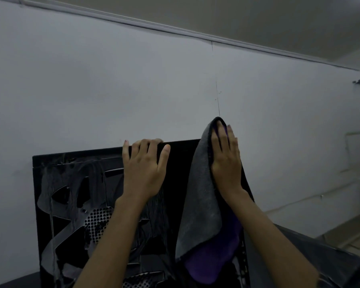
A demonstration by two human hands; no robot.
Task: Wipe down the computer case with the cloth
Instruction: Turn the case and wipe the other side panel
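A: Biggest thing first?
B: The plain pale grey wall (92, 90), filling most of the view, with a thin vertical crack running down toward the hands and a trim line slanting along the top. A small dark hook sits far right on it.

A: Next?
B: The tall black computer case (71, 204), standing upright in front of the wall, lower centre-left. Its facing panel is glossy black with angular cut-outs and patches of round-hole metal mesh. Wet-looking streaks run down the left part of the panel.

A: And the cloth?
B: A grey microfibre cloth with a purple inner side and dark edging (197, 204), draped over the case's top right corner and hanging down the right part of the panel. The grey face shows on the upper hanging part; the purple shows at the bottom fold and at the peak by the fingertips.

A: Hands?
B: The person's left hand (143, 169) rests on the case's top edge, left of the cloth; fingers curled over the rim, thumb stuck out to the right against the panel, little finger apart on the left. The right hand (227, 163) lies flat on the cloth at the corner, fingers straight and close together, pointing up, pressing the cloth against the case. The thumb is out of sight.

A: Anything else?
B: A dark surface shows under the case at lower right, too dim to identify.
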